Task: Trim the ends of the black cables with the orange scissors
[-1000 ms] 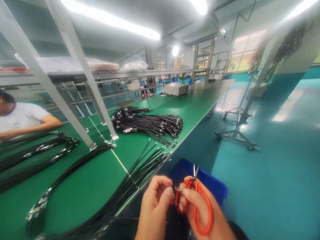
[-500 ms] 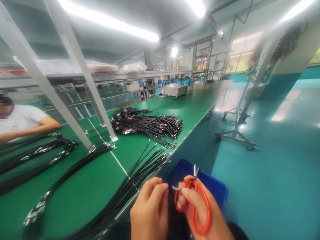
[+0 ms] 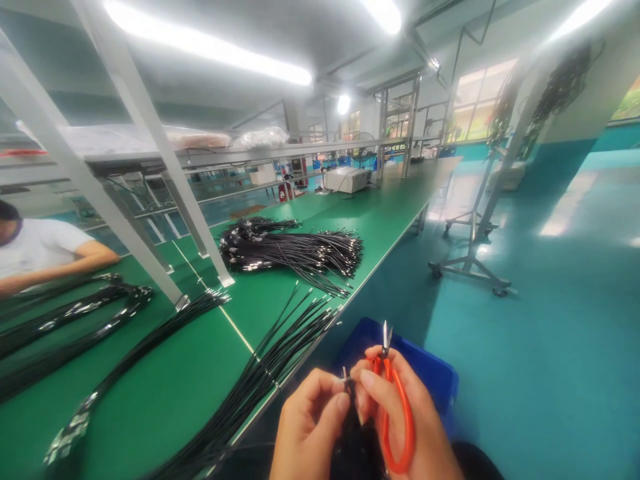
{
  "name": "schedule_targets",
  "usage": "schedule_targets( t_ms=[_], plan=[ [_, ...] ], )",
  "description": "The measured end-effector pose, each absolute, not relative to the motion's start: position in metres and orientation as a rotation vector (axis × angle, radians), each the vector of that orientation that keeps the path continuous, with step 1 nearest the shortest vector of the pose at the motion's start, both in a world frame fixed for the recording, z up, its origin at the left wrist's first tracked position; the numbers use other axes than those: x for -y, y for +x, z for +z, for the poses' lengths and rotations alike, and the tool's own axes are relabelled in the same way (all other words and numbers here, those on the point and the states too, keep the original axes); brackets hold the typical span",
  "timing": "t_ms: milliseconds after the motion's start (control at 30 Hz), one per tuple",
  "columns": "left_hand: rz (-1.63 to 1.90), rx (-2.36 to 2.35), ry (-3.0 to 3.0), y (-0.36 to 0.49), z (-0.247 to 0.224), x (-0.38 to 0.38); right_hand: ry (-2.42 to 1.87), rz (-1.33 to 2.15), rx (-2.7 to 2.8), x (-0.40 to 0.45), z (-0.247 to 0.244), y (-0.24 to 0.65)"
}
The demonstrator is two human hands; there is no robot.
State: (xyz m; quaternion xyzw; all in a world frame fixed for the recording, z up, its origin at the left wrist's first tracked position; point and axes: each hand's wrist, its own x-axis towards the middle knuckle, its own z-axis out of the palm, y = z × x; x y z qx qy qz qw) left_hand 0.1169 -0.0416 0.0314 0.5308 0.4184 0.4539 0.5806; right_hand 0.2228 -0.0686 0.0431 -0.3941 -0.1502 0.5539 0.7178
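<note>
My right hand (image 3: 400, 400) is wrapped round the orange handles of a pair of scissors (image 3: 406, 427), whose blades point up and stand slightly apart. Between my fingertips, a small pale piece (image 3: 346, 379) meets the end of a dark cable. My left hand (image 3: 313, 417) pinches that dark cable end, close beside the right fingertips. Just left of my hands, a bundle of black cables (image 3: 250, 390) with pale tips lies along the green table's edge.
A thick pile of black cables (image 3: 295, 250) lies on the green table (image 3: 140, 373). More bundles and a person (image 3: 45, 250) are at the left. A blue bin (image 3: 430, 373) stands below my hands. Metal posts (image 3: 145, 127) rise from the table; a wheeled rack (image 3: 470, 263) stands right.
My left hand has moved right to meet my right hand, and its fingers now pinch a dark cable end. The scissors have turned slightly, with their blades closer together.
</note>
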Motion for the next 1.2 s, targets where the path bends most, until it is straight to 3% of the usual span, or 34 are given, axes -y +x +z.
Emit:
schedule_targets(
  t_ms=[267, 600, 967, 1200],
  plan=[
    [1.033, -0.995, 1.254, 0.116, 0.034, 0.041, -0.998, 1.141, 0.425, 0.062, 0.042, 0.225],
    [1.044, -1.125, 1.482, 0.118, 0.035, 0.042, -1.173, 0.399, 1.011, 0.073, 0.025, 0.237],
    [1.345, -1.392, 2.285, 0.130, 0.015, 0.051, -1.173, 0.763, 0.722, 0.071, 0.042, 0.234],
    [1.388, -1.330, 2.420, 0.134, 0.013, 0.051, -1.213, 0.692, 0.935, 0.065, 0.023, 0.246]
  ],
)
